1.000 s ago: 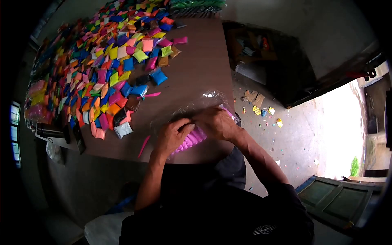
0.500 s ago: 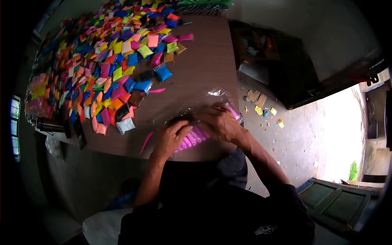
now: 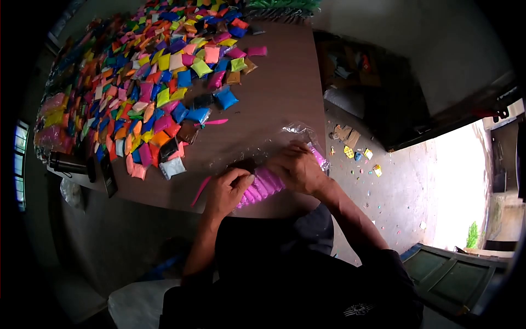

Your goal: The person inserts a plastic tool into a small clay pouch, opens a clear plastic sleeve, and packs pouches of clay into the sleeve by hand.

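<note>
A clear plastic bag with a row of pink packets [image 3: 262,188] lies at the table's front edge. My left hand [image 3: 224,192] is closed at the bag's left side, thumb and fingers pinched on its plastic. My right hand [image 3: 298,170] lies over the right part of the bag, fingers bent and closed on the plastic, fingertips partly hidden. More pink shows beyond it at the right end. A thin pink strip [image 3: 201,191] lies just left of my left hand, and another pink tool-like strip [image 3: 215,122] is farther back.
Many small colourful packets [image 3: 163,96] cover the left of the brown table [image 3: 274,71]. A dark cylinder [image 3: 71,164] and a flat dark object [image 3: 108,178] sit at the left front edge. Scraps [image 3: 348,152] litter the floor at right. Green plastic [image 3: 282,5] is at the back.
The view has shifted slightly. More of the pink packets shows between my hands. Both hands keep nearly the same pose on the bag.
</note>
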Motion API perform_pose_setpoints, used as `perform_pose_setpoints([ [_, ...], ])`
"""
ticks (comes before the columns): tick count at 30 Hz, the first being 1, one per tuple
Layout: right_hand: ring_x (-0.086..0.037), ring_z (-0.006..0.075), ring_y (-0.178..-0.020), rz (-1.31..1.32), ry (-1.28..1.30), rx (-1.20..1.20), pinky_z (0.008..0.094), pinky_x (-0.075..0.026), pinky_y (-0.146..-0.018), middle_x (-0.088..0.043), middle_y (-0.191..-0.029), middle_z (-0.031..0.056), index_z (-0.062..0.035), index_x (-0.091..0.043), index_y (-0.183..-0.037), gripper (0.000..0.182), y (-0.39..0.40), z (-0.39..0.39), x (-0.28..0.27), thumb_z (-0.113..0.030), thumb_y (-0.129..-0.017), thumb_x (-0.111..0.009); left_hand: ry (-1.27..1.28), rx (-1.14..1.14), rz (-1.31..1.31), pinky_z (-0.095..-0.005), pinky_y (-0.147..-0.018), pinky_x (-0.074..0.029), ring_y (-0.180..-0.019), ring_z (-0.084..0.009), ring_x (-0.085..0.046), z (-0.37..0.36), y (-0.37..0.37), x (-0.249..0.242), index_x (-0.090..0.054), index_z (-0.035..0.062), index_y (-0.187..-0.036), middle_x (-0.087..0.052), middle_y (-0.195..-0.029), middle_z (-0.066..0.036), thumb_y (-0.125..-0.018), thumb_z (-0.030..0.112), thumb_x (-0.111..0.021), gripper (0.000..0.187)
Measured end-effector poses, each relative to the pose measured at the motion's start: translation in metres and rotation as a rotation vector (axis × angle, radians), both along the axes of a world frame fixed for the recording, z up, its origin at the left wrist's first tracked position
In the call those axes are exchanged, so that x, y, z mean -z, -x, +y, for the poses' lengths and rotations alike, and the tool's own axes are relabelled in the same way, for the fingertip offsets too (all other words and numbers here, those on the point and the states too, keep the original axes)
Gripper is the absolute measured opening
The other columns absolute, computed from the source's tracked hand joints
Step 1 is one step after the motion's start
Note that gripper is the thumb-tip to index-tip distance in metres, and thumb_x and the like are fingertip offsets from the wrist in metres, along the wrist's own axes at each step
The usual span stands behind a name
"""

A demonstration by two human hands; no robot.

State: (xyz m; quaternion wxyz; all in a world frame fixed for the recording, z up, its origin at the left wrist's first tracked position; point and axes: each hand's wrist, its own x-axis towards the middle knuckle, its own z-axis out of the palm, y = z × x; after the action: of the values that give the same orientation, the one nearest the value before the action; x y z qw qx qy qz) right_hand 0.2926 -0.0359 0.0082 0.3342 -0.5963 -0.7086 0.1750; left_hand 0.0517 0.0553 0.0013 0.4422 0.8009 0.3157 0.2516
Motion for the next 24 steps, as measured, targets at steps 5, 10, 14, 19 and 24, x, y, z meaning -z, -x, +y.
perform_pose_setpoints([
  [5, -0.062, 0.0278, -0.124, -0.296, -0.341, 0.210, 0.0495, -0.043, -0.111, -0.069, -0.125, 0.0050, -0.0122, -0.074, -0.114, 0.035, 0.014, -0.026, -0.023, -0.023, -0.081, -0.079, -0.038, -0.036, -0.032, -0.0351, -0.068, -0.055, -0.077, -0.0278, -0.073, -0.002, 0.001, 0.002, -0.074, 0.0020, -0.099, -0.075, -0.088, -0.015, -0.096, 0.016, -0.076, 0.015],
  [10, -0.059, 0.0297, -0.128, -0.346, -0.340, 0.111, 0.0529, -0.040, -0.113, -0.066, -0.133, 0.0075, -0.0123, -0.070, -0.125, 0.053, 0.029, -0.051, -0.010, -0.028, -0.076, -0.083, -0.066, -0.069, 0.025, -0.0354, -0.071, -0.056, -0.082, -0.0297, -0.075, -0.002, -0.001, 0.002, -0.075, 0.0020, -0.101, -0.076, -0.092, -0.016, -0.098, 0.016, -0.074, 0.014],
  [14, -0.056, 0.0305, -0.134, -0.346, -0.223, 0.045, 0.0533, -0.038, -0.116, -0.062, -0.142, 0.0101, -0.0116, -0.065, -0.136, 0.067, 0.031, -0.044, -0.001, -0.037, -0.077, -0.082, -0.053, -0.060, -0.024, -0.0345, -0.074, -0.057, -0.084, -0.0291, -0.076, -0.001, -0.003, 0.002, -0.075, 0.0024, -0.105, -0.077, -0.094, -0.016, -0.098, 0.016, -0.073, 0.015],
  [19, -0.055, 0.0301, -0.135, -0.362, -0.180, -0.002, 0.0525, -0.036, -0.118, -0.061, -0.144, 0.0109, -0.0109, -0.065, -0.139, 0.065, 0.034, -0.036, -0.003, -0.040, -0.083, -0.079, -0.040, -0.068, -0.031, -0.0336, -0.076, -0.057, -0.084, -0.0269, -0.075, -0.001, -0.002, 0.002, -0.074, 0.0035, -0.111, -0.077, -0.094, -0.015, -0.099, 0.018, -0.073, 0.019],
  [24, -0.059, 0.0256, -0.126, -0.408, -0.257, 0.045, 0.0486, -0.042, -0.108, -0.064, -0.133, 0.0066, -0.0119, -0.068, -0.130, 0.055, 0.037, -0.033, -0.005, -0.033, -0.081, -0.077, -0.017, -0.148, 0.051, -0.0346, -0.077, -0.057, -0.087, -0.0277, -0.075, 0.014, 0.001, -0.005, -0.074, 0.0043, -0.112, -0.076, -0.096, -0.014, -0.098, 0.021, -0.075, 0.022],
])
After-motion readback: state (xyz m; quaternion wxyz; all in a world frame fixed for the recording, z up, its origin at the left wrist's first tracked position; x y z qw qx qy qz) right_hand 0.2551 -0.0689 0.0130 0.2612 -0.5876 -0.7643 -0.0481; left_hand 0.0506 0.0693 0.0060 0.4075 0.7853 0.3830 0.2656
